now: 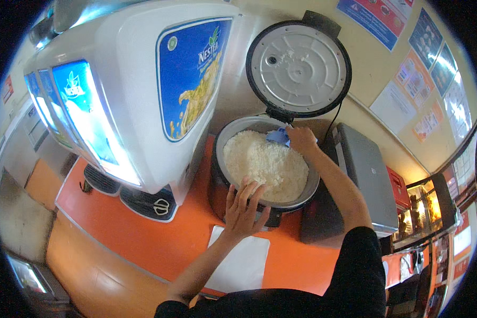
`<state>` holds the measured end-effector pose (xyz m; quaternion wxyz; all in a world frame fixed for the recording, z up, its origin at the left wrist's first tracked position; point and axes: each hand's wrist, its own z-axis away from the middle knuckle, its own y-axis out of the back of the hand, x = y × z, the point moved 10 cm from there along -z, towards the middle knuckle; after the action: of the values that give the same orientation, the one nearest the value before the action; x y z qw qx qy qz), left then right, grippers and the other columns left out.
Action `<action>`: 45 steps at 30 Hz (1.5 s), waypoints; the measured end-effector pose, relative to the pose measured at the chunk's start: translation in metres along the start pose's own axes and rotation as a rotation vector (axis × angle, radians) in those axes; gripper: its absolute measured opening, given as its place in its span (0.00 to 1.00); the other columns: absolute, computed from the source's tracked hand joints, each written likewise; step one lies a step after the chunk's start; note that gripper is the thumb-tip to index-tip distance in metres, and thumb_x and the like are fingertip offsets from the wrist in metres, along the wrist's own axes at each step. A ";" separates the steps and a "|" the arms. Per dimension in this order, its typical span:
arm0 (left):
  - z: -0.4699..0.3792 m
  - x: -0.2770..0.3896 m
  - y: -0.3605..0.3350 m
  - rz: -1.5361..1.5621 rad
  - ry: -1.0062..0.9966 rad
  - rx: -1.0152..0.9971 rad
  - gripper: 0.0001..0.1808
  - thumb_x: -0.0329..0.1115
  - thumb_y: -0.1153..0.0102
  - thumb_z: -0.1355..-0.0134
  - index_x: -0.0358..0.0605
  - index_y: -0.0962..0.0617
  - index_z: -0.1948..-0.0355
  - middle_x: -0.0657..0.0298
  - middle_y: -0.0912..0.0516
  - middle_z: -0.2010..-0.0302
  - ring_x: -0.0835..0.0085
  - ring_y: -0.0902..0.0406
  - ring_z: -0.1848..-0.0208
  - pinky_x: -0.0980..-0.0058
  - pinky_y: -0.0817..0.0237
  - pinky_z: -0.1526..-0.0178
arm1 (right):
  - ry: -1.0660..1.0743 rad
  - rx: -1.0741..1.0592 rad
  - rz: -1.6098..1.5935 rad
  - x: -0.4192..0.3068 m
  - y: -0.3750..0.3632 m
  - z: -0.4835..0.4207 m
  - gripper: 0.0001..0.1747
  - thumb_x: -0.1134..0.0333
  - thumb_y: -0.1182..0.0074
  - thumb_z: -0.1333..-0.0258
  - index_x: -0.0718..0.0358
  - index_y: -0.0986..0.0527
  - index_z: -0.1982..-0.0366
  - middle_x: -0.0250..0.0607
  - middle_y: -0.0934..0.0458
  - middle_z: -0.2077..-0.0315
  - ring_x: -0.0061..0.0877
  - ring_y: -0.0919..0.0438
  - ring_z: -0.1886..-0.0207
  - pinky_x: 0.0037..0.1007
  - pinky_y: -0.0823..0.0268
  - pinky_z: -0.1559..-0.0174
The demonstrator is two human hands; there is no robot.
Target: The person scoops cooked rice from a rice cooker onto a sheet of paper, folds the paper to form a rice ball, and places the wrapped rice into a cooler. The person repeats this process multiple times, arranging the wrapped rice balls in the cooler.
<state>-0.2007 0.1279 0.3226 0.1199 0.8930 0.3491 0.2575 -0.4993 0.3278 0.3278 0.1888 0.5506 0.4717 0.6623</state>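
Note:
A large rice cooker (218,175) stands before me with its round metal lid (298,71) raised at the back. White cooked rice (262,167) fills much of its pot. My right hand (302,139) is closed around a blue scoop or paddle (278,136) at the pot's far right side, its blade against the rice. The scoop's handle is mostly hidden by my fingers. My left hand (244,210) lies spread at the near rim, fingertips over the pot's edge beside the rice, holding nothing. Grains of rice stick to the lid's inner face.
A Nestea drink dispenser (135,79) stands at the left, with black drip trays (143,202) below. A grey box-shaped appliance (361,171) is close on the right. A white sheet (246,262) lies on the orange counter (143,234) in front of the cooker. Posters hang behind.

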 end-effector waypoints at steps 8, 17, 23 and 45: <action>0.011 -0.005 0.006 0.069 -0.043 0.249 0.26 0.57 0.47 0.31 0.50 0.24 0.42 0.56 0.25 0.39 0.52 0.31 0.29 0.48 0.56 0.23 | 0.192 -0.050 -0.167 -0.027 0.040 0.061 0.24 0.60 0.42 0.39 0.56 0.26 0.42 0.53 0.15 0.66 0.49 0.14 0.60 0.48 0.22 0.57; 0.012 -0.009 0.008 0.139 -0.029 0.280 0.25 0.56 0.50 0.30 0.50 0.23 0.44 0.56 0.24 0.40 0.52 0.28 0.30 0.50 0.53 0.26 | 0.097 -0.330 -0.352 -0.067 0.060 0.146 0.29 0.55 0.44 0.36 0.58 0.29 0.36 0.58 0.16 0.57 0.50 0.16 0.52 0.51 0.26 0.48; 0.011 -0.010 0.004 0.137 0.005 0.245 0.23 0.54 0.47 0.32 0.52 0.24 0.43 0.57 0.25 0.40 0.56 0.27 0.29 0.49 0.53 0.26 | 0.225 -0.290 -0.670 -0.063 0.055 0.159 0.30 0.57 0.44 0.36 0.58 0.29 0.35 0.57 0.17 0.51 0.51 0.18 0.47 0.47 0.29 0.41; 0.012 -0.022 0.011 0.179 0.094 0.307 0.16 0.36 0.40 0.40 0.49 0.26 0.51 0.61 0.21 0.50 0.57 0.23 0.35 0.61 0.47 0.34 | 0.128 -0.111 -0.577 -0.044 0.030 0.079 0.28 0.52 0.45 0.34 0.57 0.27 0.38 0.58 0.16 0.60 0.52 0.18 0.51 0.50 0.28 0.45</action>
<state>-0.2016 0.1047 0.3091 -0.0578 0.9153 0.3087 0.2522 -0.4056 0.3124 0.3245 0.3687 0.3399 0.5828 0.6395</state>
